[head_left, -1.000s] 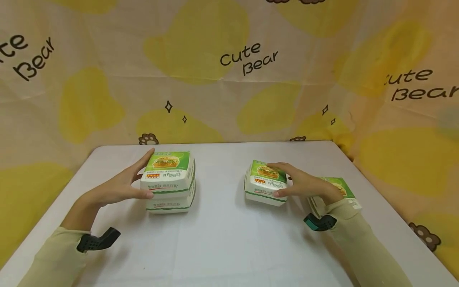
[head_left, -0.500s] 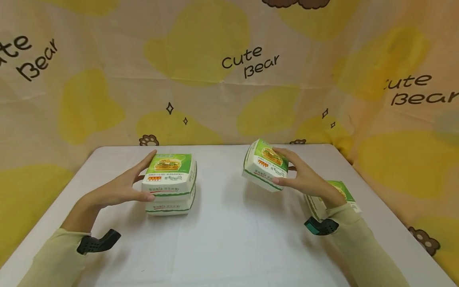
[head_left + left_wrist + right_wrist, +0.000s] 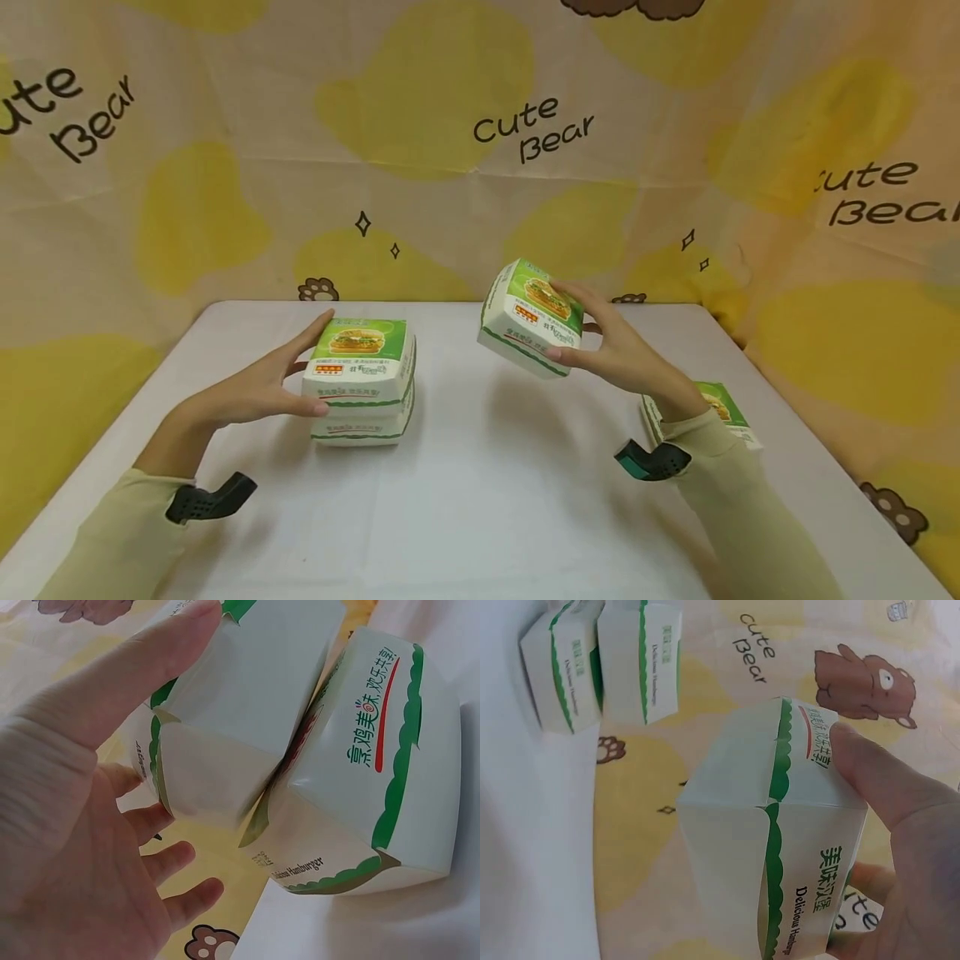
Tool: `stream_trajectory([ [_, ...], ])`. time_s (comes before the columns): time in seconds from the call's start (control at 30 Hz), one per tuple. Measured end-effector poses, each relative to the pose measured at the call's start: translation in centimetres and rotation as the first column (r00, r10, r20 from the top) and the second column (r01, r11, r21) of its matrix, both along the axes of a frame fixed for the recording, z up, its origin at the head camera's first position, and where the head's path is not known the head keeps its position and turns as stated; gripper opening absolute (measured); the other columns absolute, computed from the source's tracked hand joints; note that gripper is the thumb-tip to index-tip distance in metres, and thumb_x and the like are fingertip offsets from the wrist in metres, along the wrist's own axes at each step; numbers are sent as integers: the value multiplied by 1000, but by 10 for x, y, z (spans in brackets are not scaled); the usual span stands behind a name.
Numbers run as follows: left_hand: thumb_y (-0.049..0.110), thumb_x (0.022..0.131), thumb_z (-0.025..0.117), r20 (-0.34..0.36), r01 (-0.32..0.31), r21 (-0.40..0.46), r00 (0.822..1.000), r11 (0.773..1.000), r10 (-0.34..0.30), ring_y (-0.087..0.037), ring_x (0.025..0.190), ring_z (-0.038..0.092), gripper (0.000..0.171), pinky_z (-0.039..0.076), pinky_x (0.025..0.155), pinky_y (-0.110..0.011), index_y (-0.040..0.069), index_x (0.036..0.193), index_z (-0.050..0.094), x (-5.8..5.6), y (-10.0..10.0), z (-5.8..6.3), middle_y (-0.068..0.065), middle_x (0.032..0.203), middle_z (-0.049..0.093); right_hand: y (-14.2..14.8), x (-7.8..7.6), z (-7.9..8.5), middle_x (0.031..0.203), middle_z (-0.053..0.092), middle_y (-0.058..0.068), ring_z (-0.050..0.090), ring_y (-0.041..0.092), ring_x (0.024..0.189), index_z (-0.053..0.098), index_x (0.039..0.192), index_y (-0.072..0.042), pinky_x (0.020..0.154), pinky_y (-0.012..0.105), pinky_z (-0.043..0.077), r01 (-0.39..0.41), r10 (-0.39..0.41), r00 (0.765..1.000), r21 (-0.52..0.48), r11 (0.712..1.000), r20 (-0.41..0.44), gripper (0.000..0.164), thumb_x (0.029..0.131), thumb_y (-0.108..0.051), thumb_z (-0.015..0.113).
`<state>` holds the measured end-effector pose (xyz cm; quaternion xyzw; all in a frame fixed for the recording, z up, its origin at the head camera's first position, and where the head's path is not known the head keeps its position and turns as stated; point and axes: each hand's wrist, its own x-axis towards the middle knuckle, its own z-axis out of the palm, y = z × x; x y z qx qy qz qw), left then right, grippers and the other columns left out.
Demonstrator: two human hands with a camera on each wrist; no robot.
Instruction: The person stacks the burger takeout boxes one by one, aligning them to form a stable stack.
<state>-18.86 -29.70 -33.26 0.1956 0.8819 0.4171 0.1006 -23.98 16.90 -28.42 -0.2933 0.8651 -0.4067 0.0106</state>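
Two green-and-white burger boxes are stacked on the left of the table in the head view. My left hand holds the upper burger box, its thumb at the front and a finger at the back corner. Under it sits the lower burger box, also seen in the left wrist view. To the right of the stack, my right hand grips another burger box between thumb and fingers. That box is tilted and raised above the table, its shadow below. The right wrist view shows its printed side.
One more burger box stands at the table's right, partly hidden behind my right forearm. A white cloth covers the table. The yellow-patterned curtain rises right behind its back edge.
My right hand has lifted its burger box off the table, tilted it and moved it left towards the stack. My left hand stays at the upper box of the stack.
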Motion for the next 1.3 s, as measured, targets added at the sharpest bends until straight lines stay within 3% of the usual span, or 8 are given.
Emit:
stream_trajectory([
  [0.2,20,82,80,-2,8,19,1000,1000,-8,-66,139,28,120,36,100,-78,46,159,-8,-1,-1,0,-22,170,2,-22,-3,10,164,27,0,38,25,141,28,159,-32,114,56,35,-60,60,998,-7,998,3,87,88,-31,78],
  [0.37,18,81,81,-2,15,36,1000,999,-15,-68,139,24,123,35,101,-79,38,161,-10,-2,0,-1,-23,170,0,-36,-4,20,164,27,-3,37,22,140,27,159,-37,115,53,35,-87,87,996,12,996,0,88,87,-38,77],
  [0.5,18,81,82,-10,13,33,1000,999,-13,-68,139,24,123,35,101,-79,33,162,-9,-2,0,-1,-23,170,-1,-44,-5,25,163,27,-1,38,23,138,27,159,-35,114,53,36,-99,99,995,9,995,8,88,87,-39,77],
  [0.9,19,80,81,-4,19,37,1000,999,-19,-68,140,23,122,32,102,-80,42,160,-8,-2,0,-1,-22,170,-2,-68,-9,36,165,25,-3,39,21,139,29,159,-31,115,52,37,-158,158,987,22,987,-9,86,87,-33,77],
  [1.13,18,80,81,-14,23,38,1000,999,-23,-65,144,19,122,29,105,-80,35,162,-9,-2,0,-2,-23,170,-2,-88,-8,41,163,27,-1,37,21,140,30,159,-27,113,53,38,-202,203,979,25,979,-27,88,86,-31,78],
  [1.3,17,80,81,-16,28,49,999,998,-28,-61,147,16,122,25,107,-80,37,162,-9,-3,0,-1,-22,170,-1,-101,-7,46,165,25,-1,35,22,142,30,159,-29,112,51,40,-211,212,977,41,977,-13,89,85,-34,80],
])
